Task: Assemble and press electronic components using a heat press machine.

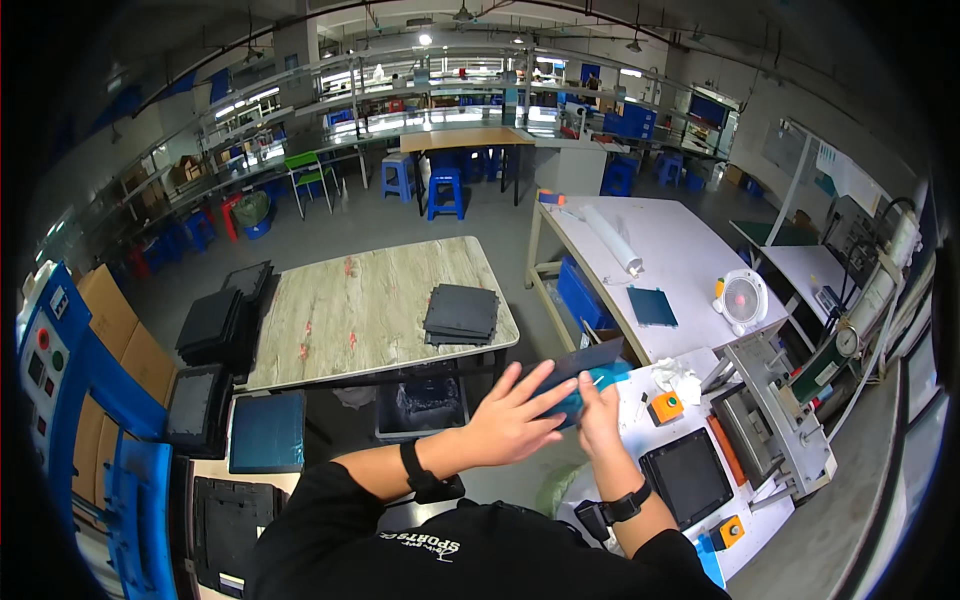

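Your right hand [600,415] held a dark panel [588,362]. Your left hand [515,418] lay against it, fingers spread; whether it gripped, I couldn't tell.

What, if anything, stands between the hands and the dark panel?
Nothing visible blocks the left hand, which overlaps the dark panel. Blue material shows beside it; whether that separates the right hand from the panel is unclear.

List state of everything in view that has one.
Dark panel, held, tilted
Left hand, fingers extended
Right hand, closed on panel
Dark sheets, stacked unevenly
White roll, lying down
Teal sheet, lying flat
White fan, upright; spinning unclear
Green chair, upright, unoccupied
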Motion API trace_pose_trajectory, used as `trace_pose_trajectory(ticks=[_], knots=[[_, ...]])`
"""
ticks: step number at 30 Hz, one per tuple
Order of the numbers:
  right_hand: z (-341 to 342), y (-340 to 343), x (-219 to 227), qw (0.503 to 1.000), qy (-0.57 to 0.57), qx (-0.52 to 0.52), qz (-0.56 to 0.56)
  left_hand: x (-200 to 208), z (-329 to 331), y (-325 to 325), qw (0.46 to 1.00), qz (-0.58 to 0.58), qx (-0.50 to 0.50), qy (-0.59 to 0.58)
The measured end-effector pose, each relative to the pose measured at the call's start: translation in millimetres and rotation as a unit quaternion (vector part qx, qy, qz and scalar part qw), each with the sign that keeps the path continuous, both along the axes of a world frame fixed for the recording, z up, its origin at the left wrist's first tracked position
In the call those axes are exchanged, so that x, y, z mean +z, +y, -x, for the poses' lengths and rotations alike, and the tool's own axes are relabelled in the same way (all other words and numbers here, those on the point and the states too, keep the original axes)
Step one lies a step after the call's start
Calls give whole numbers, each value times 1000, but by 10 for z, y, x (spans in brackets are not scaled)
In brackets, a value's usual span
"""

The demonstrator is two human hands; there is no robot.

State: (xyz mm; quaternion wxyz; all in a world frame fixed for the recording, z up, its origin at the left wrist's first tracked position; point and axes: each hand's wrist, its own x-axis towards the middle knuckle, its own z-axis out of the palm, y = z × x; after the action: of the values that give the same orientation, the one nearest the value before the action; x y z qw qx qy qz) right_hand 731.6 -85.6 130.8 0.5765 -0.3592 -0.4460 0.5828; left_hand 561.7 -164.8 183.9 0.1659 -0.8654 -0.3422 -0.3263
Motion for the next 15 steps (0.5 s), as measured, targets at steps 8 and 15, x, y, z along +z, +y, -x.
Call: trace_pose_trajectory(ticks=[8,15], knots=[[-81,-224,768,898,-254,303,-193,-29,574,427,684,470,-124,-544],[143,-429,647,813,-286,482,-155,-699,45,640,249,708,-351,-560]])
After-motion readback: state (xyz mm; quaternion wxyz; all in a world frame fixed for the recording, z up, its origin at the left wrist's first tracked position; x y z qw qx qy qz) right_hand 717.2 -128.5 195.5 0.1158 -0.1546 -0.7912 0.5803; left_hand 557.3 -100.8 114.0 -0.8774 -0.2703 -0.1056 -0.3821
